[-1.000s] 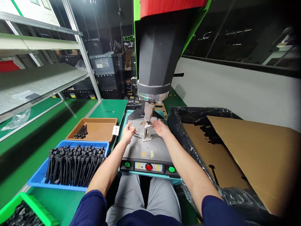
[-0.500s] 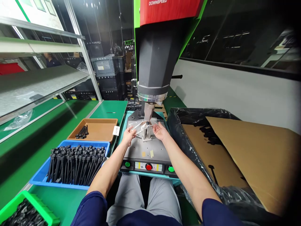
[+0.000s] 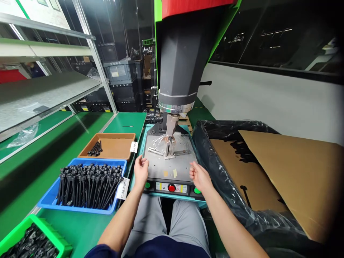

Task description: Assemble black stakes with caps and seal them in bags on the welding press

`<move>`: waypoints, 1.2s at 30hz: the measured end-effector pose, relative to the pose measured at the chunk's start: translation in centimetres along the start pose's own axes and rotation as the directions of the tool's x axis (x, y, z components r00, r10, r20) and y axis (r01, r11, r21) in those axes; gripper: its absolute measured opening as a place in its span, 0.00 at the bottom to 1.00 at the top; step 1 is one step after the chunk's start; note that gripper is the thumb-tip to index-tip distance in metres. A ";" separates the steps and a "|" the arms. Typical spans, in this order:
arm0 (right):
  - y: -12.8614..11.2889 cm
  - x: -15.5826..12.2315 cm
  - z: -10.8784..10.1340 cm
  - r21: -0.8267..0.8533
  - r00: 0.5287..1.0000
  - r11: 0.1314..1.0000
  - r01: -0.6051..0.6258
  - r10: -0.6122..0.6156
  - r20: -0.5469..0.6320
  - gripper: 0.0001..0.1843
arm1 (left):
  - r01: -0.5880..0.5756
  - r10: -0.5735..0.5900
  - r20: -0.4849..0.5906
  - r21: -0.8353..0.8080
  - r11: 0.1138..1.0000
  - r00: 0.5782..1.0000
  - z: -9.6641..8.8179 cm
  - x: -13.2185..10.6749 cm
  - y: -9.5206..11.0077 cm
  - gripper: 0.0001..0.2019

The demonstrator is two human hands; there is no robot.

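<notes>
Where both hands pinched the clear plastic film at the fixture half a second ago, they now sit back at the near edge of the press base plate (image 3: 172, 165), leaving the film (image 3: 160, 140) draped alone over the small metal fixture (image 3: 169, 147) under the press horn (image 3: 172, 124). Left hand (image 3: 141, 171) hovers with its grip loose and empty just above the left green button (image 3: 147, 185), while right hand (image 3: 199, 177), fingers spread and holding nothing, hangs just over the right green button (image 3: 197, 190). Between them the red button (image 3: 171, 187) shows uncovered, and the blue tray (image 3: 48, 195) of black bolts lies on the green table to the left.
</notes>
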State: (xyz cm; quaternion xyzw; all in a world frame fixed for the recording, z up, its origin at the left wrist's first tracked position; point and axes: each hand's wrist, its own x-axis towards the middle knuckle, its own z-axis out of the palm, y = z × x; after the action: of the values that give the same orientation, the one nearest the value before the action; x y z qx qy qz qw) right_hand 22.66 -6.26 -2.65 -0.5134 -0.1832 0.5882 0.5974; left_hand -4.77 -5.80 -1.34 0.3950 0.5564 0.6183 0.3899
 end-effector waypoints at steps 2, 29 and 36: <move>1.6 -1.1 -3.4 -0.325 0.940 0.904 0.278 -0.326 -0.103 0.17 | -0.097 0.106 -0.041 0.195 0.976 0.993 -1.6 -2.7 -1.6 0.25; 9.3 -1.1 -13.1 -0.879 0.865 0.305 0.367 -0.460 0.201 0.47 | -0.246 0.159 0.214 0.489 0.837 0.964 -7.9 -4.6 -10.7 0.32; 9.3 -1.2 -12.8 -0.877 0.861 0.323 0.357 -0.477 0.175 0.48 | -0.294 0.306 0.059 0.490 0.820 0.950 -5.4 -4.5 -7.1 0.20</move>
State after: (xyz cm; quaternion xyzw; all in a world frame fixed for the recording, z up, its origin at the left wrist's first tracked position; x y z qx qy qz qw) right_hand 28.12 -14.48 -15.11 -0.7152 -0.5531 0.1986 0.3784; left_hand -7.76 -11.43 -9.03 0.5570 0.6308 0.5136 0.1677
